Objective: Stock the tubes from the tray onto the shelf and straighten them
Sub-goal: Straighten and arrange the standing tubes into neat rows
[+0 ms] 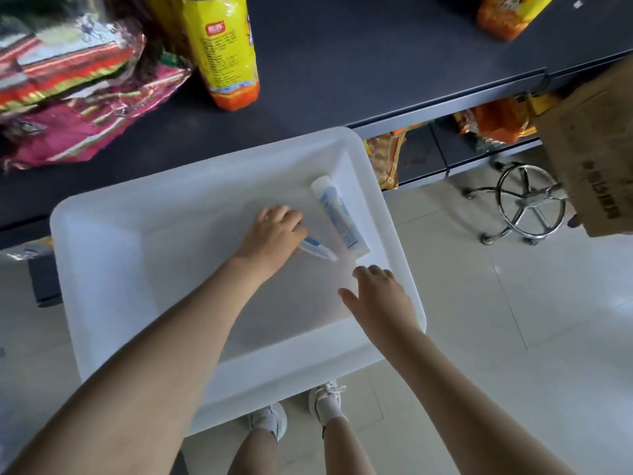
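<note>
While the person stands with white shoes (325,402) just below the tray's near edge, the right hand (378,298) hovers over the near right corner of the tray (89,275), its fingers loosely spread and holding nothing. A little farther in, the left hand (274,234) reaches down into the tray with its fingers curled over the first tube (318,251). Only one blurred end pokes out to the right, so I cannot tell how firm the grip is.

Just beyond, the second tube (339,217) lies free beside the tray's right wall, its cap end pointing away toward the shelf (342,80). Both look like light, soft plastic tubes with a slick skin. They would likely dent under a hard squeeze and slide on the smooth tray. The sensible hold is across the middle of the body, thumb against fingers, or up near the stiffer cap.

Past the tray, the dark shelf carries a yellow packet (222,53) and bright wrapped packs (68,97) at its left.
</note>
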The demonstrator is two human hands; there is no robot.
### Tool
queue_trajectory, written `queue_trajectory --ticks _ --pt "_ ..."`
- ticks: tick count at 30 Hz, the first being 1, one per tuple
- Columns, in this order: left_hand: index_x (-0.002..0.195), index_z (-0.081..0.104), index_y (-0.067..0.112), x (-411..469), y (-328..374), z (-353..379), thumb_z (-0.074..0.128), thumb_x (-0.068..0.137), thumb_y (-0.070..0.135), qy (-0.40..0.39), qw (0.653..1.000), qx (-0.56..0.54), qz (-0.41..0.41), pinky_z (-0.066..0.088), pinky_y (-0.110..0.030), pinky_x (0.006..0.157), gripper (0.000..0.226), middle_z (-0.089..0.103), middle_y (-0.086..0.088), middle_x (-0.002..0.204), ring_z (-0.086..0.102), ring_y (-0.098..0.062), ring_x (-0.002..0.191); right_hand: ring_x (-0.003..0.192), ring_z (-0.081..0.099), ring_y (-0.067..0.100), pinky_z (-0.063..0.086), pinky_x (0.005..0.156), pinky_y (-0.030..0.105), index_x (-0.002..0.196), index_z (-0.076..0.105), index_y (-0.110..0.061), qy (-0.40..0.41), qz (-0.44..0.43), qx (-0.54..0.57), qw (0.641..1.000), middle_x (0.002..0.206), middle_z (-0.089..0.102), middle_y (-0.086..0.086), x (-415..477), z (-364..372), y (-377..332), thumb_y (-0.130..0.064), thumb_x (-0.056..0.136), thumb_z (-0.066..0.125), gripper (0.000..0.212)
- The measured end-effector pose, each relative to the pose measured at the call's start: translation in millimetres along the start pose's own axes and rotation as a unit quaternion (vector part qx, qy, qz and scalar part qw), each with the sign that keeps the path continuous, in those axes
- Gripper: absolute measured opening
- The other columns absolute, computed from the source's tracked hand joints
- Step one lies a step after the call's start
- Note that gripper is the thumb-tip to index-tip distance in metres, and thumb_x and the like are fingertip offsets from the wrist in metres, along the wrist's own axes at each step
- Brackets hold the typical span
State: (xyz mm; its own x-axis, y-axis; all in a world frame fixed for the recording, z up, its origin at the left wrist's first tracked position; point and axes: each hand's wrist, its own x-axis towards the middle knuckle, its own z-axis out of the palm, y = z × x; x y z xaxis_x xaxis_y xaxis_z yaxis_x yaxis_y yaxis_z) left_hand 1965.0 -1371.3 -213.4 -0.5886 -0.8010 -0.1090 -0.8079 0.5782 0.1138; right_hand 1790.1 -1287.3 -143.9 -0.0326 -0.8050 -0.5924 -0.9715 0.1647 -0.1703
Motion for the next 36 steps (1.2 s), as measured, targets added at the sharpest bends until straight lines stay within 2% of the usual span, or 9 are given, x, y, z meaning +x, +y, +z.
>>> queue_trajectory --ticks 4,8,13,15,18,22,28,33,36 --pt "0.077 0.067 0.007 -44 -23 -2 0.083 0.063 0.023 0.007 0.983 -0.107 -0.148 0.047 -0.036 0.06 0.027 0.066 -0.01 0.078 0.06 -0.03 0.077 0.123 0.039 0.023 0.038 0.093 0.031 0.125 0.05 -0.009 0.022 0.007 0.064 0.998 0.133 0.046 0.006 14 1 -6 -0.033 0.093 0.052 0.039" --pt "0.093 0.056 0.001 -77 -24 -10 0.056 0.092 0.023 0.038 0.872 -0.321 -0.367 0.042 -0.038 0.068 0.022 0.06 -0.013 0.091 0.056 -0.031 0.084 0.133 0.028 0.026 0.035 0.102 0.034 0.138 0.035 -0.01 0.058 0.003 0.068 0.996 0.15 0.027 0.007 30 7 -19 -0.031 0.092 0.056 0.055" --pt "0.091 0.048 0.011 -89 -16 -11 0.053 0.094 0.027 0.059 0.769 -0.424 -0.474 0.033 -0.029 0.059 0.016 0.057 -0.002 0.089 0.051 -0.021 0.082 0.128 0.034 0.029 0.039 0.098 0.036 0.143 0.024 -0.005 0.098 0.029 0.06 0.993 0.149 0.023 0.01 50 21 -30 -0.022 0.093 0.056 0.061" --pt "0.091 0.048 0.011 -90 -14 -10 0.054 0.093 0.027 0.059 0.752 -0.436 -0.491 0.035 -0.02 0.058 0.017 0.056 -0.002 0.086 0.05 -0.021 0.081 0.119 0.044 0.03 0.045 0.084 0.038 0.141 0.028 -0.003 0.12 0.048 0.059 0.99 0.141 0.03 0.012 57 28 -33 -0.013 0.091 0.057 0.058" --pt "0.091 0.05 0.01 -92 -13 -6 0.054 0.093 0.028 0.055 0.742 -0.447 -0.497 0.034 -0.015 0.06 0.018 0.057 0.0 0.086 0.051 -0.02 0.081 0.104 0.056 0.03 0.037 0.065 0.03 0.139 0.031 -0.004 0.128 0.095 0.043 0.986 0.128 0.041 0.011 70 32 -37 -0.005 0.09 0.054 0.054" --pt "0.088 0.05 0.007 -99 -13 -3 0.055 0.093 0.029 0.06 0.725 -0.467 -0.502 0.034 -0.019 0.059 0.023 0.052 0.004 0.075 0.049 -0.02 0.077 0.097 0.056 0.029 0.038 0.067 0.031 0.128 0.046 -0.005 0.096 0.11 0.024 0.989 0.114 0.047 0.011 69 36 -44 -0.008 0.093 0.051 0.036" --pt "0.081 0.047 0.01 -114 -16 -10 0.053 0.094 0.029 0.081 0.693 -0.51 -0.503 0.035 -0.026 0.062 0.024 0.053 0.002 0.075 0.05 -0.021 0.078 0.102 0.047 0.028 0.04 0.082 0.032 0.101 0.064 -0.002 0.08 0.056 0.174 0.98 0.107 0.05 0.01 56 29 -36 -0.024 0.098 0.042 0.031" --pt "0.081 0.047 0.012 -124 -16 -46 0.053 0.094 0.031 0.099 0.686 -0.535 -0.484 0.04 -0.031 0.071 0.024 0.057 0.001 0.08 0.054 -0.021 0.08 0.083 0.063 0.035 0.051 0.071 0.041 0.095 0.063 -0.001 0.046 0.044 0.287 0.956 0.091 0.066 0.018 30 9 -43 -0.031 0.099 0.042 0.036" --pt "0.073 0.042 0.017 -130 -15 -81 0.052 0.094 0.032 0.107 0.692 -0.543 -0.463 0.04 -0.029 0.068 0.027 0.055 0.003 0.077 0.054 -0.017 0.076 0.066 0.068 0.032 0.052 0.058 0.037 0.083 0.065 -0.002 0.04 0.062 0.387 0.919 0.077 0.069 0.02 5 -15 -49 -0.028 0.091 0.057 0.029"
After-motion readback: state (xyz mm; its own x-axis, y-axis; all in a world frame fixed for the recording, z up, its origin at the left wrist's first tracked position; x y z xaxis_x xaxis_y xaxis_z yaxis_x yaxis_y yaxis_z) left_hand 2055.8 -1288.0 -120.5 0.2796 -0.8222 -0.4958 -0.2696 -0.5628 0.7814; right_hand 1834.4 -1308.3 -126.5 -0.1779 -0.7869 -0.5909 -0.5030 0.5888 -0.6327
